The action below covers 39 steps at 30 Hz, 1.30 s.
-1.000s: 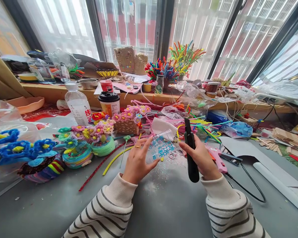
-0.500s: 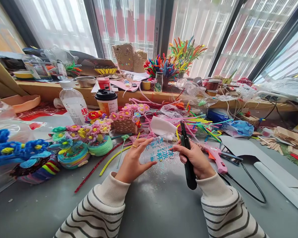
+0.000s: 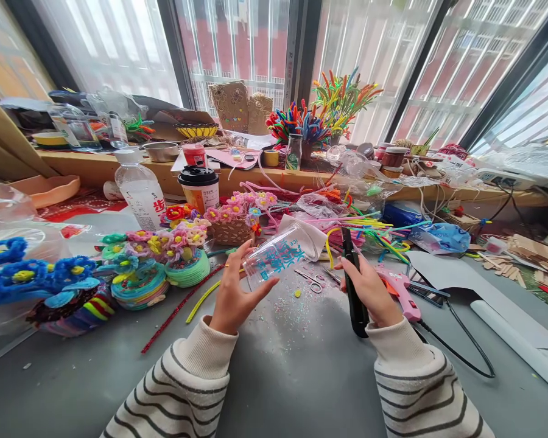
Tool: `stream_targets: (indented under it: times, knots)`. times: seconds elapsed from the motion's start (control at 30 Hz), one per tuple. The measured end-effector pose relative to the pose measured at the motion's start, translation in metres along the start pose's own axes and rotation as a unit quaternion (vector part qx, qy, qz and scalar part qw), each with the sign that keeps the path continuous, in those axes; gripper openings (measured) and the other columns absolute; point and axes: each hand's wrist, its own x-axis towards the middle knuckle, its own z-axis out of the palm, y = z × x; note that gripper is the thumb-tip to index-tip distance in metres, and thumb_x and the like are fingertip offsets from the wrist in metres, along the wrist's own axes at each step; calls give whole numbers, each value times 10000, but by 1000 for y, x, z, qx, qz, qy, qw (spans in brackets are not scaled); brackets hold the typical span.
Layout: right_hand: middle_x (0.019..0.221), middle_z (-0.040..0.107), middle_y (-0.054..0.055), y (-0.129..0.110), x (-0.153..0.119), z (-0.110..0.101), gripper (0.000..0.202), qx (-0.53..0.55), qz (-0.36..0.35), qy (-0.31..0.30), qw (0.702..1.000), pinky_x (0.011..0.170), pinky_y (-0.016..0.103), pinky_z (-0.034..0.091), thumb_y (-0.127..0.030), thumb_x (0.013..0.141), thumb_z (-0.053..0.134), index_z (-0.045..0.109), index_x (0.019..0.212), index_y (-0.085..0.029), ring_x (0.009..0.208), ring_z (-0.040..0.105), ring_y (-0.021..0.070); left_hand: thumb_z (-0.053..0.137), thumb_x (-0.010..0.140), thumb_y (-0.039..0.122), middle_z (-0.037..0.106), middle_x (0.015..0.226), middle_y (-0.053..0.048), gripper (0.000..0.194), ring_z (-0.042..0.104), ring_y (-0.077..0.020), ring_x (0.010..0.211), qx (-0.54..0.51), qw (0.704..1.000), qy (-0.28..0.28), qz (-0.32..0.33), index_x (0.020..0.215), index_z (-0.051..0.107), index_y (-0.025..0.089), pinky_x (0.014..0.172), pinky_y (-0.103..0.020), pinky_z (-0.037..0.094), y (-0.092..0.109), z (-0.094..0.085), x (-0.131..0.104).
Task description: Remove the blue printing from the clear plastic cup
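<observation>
My left hand (image 3: 234, 291) holds a clear plastic cup (image 3: 274, 258) with blue lettering by its base, the cup tilted with its wide mouth toward the upper right. In my right hand (image 3: 369, 287) is a long black tool (image 3: 357, 307), pointing away from me; its exact kind I cannot make out. Between my hands, small scissors (image 3: 316, 285) and colourful crumbs (image 3: 283, 319) lie on the grey table (image 3: 292, 389). Just right of my right hand rests a pink glue gun (image 3: 404, 295).
Fuzzy-stem flower pots (image 3: 139, 283) stand at the left, beside a water bottle (image 3: 139, 191) and a lidded paper cup (image 3: 201, 188). Pipe cleaners (image 3: 374, 225) are heaped behind my hands. A black cable (image 3: 466, 362) loops at the right near white paper rolls (image 3: 511, 340).
The clear cup has tilted up and moved left, uncovering the scissors. My right hand has drawn away to the right with the black tool, off the cup.
</observation>
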Motion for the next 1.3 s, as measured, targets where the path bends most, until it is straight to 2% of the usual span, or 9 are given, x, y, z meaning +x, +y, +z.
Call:
stream_targets:
  times: [0.2, 0.3, 0.4, 0.43, 0.53, 0.63, 0.77, 1.03, 1.3]
  knots:
    - [959, 572, 133, 8, -4, 28, 196, -130, -76, 16, 988, 753, 363, 413, -246, 728, 494, 550, 892, -153, 848, 556, 243, 674, 617, 376, 458, 1194, -128, 697, 521, -234, 1044, -1, 999, 35, 18, 1205, 350, 188, 826, -371, 482, 6, 0, -2]
    - [934, 589, 128, 3, -4, 26, 240, -137, -106, 21, 985, 837, 390, 378, -338, 747, 505, 569, 880, -148, 909, 532, 256, 673, 627, 353, 461, 1178, -121, 654, 523, -226, 1037, 3, 999, 31, 36, 1180, 366, 184, 843, -367, 474, 7, 0, -3]
    - [975, 587, 123, -5, -2, 11, 419, -104, -118, 71, 985, 867, 378, 365, -441, 861, 262, 557, 917, -150, 966, 507, 229, 670, 635, 342, 459, 1172, -112, 629, 499, -232, 1065, 15, 998, 12, 63, 1168, 372, 196, 876, -381, 456, 7, 0, -3]
    - [982, 594, 113, -8, -3, 6, 451, -34, -115, 82, 989, 846, 355, 386, -483, 858, 256, 557, 935, -156, 952, 522, 217, 667, 640, 338, 456, 1177, -109, 626, 488, -233, 1077, 18, 997, -1, 72, 1172, 367, 204, 888, -387, 447, 7, 0, -3]
    - [952, 626, 75, -17, -6, -3, 435, 141, -100, -37, 984, 792, 306, 428, -559, 768, 429, 573, 918, -177, 911, 560, 195, 656, 657, 326, 450, 1192, -100, 621, 457, -227, 1109, 17, 994, -51, 95, 1187, 348, 224, 906, -386, 433, 9, 0, -3]
    - [861, 661, 50, -23, -12, -3, 344, 204, -59, -179, 961, 768, 299, 441, -478, 682, 598, 615, 845, -176, 830, 593, 175, 648, 665, 332, 453, 1192, -99, 596, 428, -233, 1136, 4, 989, -111, 97, 1178, 364, 226, 885, -375, 446, 12, 0, -3]
    - [853, 682, 40, -24, -15, 3, 276, 273, -4, -279, 921, 790, 306, 442, -354, 643, 671, 646, 856, -181, 800, 618, 153, 648, 661, 348, 466, 1180, -106, 584, 459, -243, 1102, -8, 983, -164, 85, 1166, 385, 220, 880, -387, 448, 15, 2, -4]
    - [746, 689, 11, -25, -19, 14, 196, 371, 78, -248, 892, 742, 270, 461, -261, 621, 700, 654, 788, -168, 724, 638, 131, 649, 658, 338, 455, 1201, -100, 582, 455, -228, 1109, -16, 979, -197, 56, 1164, 383, 227, 878, -358, 454, 18, 4, -6]
    - [722, 665, 8, -29, -23, 16, 229, 325, 65, -216, 918, 694, 261, 459, -281, 579, 719, 647, 758, -158, 679, 615, 127, 653, 652, 327, 458, 1200, -100, 586, 461, -236, 1108, -25, 979, -196, 42, 1165, 387, 234, 874, -365, 456, 18, 4, -7]
